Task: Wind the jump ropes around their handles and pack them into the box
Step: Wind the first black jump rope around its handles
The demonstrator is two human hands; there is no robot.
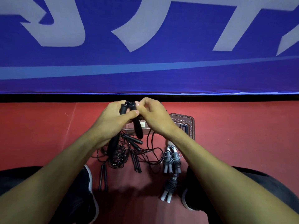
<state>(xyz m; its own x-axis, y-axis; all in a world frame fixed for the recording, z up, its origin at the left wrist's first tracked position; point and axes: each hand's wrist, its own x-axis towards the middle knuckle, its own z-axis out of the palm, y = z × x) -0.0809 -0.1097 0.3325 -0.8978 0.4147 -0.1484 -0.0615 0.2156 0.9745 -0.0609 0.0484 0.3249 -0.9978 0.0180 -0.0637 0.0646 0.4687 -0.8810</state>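
My left hand [111,119] grips two black jump-rope handles [138,129] held side by side above the floor. My right hand [153,116] pinches the black cord at the handles' top ends. The cord hangs down into a loose black tangle [119,156] with more black handles on the red floor. Beneath my hands lies a clear plastic box [190,126], mostly hidden. Two grey ropes [171,160] wound around their handles lie to the right, and a third wound grey one [169,187] lies nearer me.
A blue banner with white lettering [145,46] stands just past the box, with a black strip at its foot. My dark shoes [88,189] flank the ropes on both sides. One pair of black handles [102,177] lies by the left shoe.
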